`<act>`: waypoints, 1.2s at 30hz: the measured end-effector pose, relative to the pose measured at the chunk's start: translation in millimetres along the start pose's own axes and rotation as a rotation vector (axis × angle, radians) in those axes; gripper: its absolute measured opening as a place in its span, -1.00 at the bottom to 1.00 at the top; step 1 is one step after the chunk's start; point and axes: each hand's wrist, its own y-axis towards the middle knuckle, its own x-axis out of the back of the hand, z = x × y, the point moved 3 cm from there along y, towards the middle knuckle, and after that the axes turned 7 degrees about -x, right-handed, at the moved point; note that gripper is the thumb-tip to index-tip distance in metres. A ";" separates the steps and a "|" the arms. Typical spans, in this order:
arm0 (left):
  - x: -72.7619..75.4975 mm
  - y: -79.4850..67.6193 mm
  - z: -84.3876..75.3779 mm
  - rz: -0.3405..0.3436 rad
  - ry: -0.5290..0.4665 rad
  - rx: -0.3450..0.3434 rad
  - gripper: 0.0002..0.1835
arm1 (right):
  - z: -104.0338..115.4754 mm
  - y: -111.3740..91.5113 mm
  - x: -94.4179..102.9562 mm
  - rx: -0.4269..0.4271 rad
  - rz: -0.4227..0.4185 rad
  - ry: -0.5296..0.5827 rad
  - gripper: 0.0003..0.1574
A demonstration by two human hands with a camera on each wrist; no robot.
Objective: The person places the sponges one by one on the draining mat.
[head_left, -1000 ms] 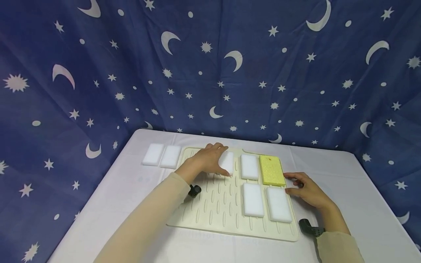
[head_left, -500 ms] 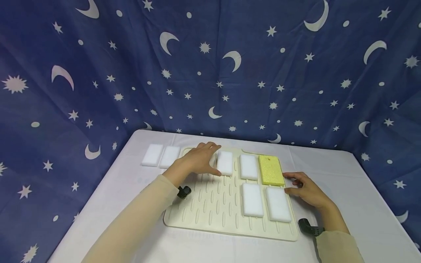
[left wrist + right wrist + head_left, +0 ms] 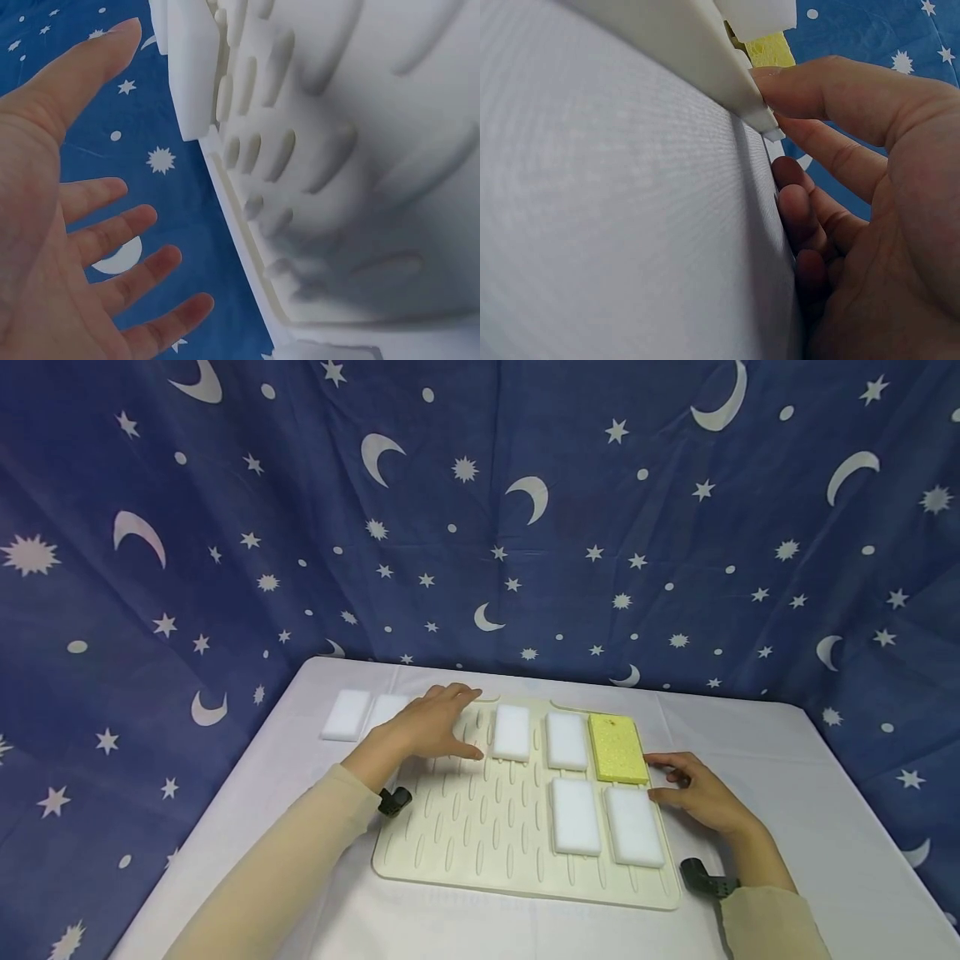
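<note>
My left hand (image 3: 422, 727) hovers over the far left part of a cream ridged drying mat (image 3: 480, 827), fingers spread and holding nothing. In the left wrist view its thumb (image 3: 97, 64) and fingers stand apart from a white sponge block (image 3: 193, 71). On the mat, a white sponge (image 3: 512, 733) lies just right of that hand. My right hand (image 3: 701, 793) rests at the mat's right edge, thumb and index finger touching the rim, the other fingers loosely curled. Beside it lie a yellow sponge (image 3: 618, 749) and a white sponge (image 3: 634, 827).
Two more white sponges, one far (image 3: 567, 741) and one near (image 3: 576, 817), lie on the mat. Left of it, on the white-covered table (image 3: 247, 777), are another white sponge (image 3: 347, 715) and one partly hidden (image 3: 386, 708) by the left hand. A blue star-patterned curtain (image 3: 480, 510) hangs behind.
My left hand has drawn away to the left from the white sponge at the far middle of the mat, leaving it lying there. The right hand has stayed at the mat's edge.
</note>
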 end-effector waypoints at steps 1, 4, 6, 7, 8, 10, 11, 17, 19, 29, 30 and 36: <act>0.5 -1.1 1.6 -0.003 -0.001 0.000 0.15 | -0.1 0.1 0.0 0.000 -0.001 -0.001 -0.17; 2.2 -3.6 7.2 -0.006 0.008 0.004 0.14 | -0.1 0.4 0.3 0.005 -0.002 -0.001 -0.17; 3.1 -4.9 11.5 -0.009 0.010 0.004 0.12 | -0.4 0.6 0.5 0.008 -0.002 0.004 -0.18; 3.5 -5.8 13.8 -0.009 0.016 0.005 0.12 | -0.7 0.8 0.6 0.010 -0.003 0.005 -0.18; 4.0 -6.8 16.0 -0.009 0.015 0.007 0.12 | -0.9 0.8 0.6 0.012 -0.002 0.006 -0.18; 4.9 -8.8 20.5 -0.007 0.013 0.010 0.12 | -1.4 1.1 0.8 0.017 -0.001 0.005 -0.18; 5.3 -10.0 22.7 -0.004 0.010 0.011 0.12 | -1.7 1.2 0.8 0.020 -0.001 0.005 -0.18; 8.4 -17.1 35.8 0.002 0.009 0.031 0.13 | -2.8 1.5 0.9 0.027 -0.003 0.001 -0.18; 10.4 -19.9 40.0 0.000 0.008 0.040 0.13 | -2.9 1.5 0.8 0.026 -0.004 0.001 -0.19; 18.2 -32.3 58.9 0.016 -0.002 0.076 0.14 | -0.8 -0.4 0.9 0.026 -0.005 0.005 -0.18; 18.4 -32.9 60.5 0.017 -0.001 0.076 0.14 | -0.8 -0.4 0.9 0.024 -0.006 0.004 -0.18; 19.6 -36.6 69.9 0.028 -0.002 0.070 0.13 | -2.4 0.8 0.1 0.010 -0.008 0.003 -0.17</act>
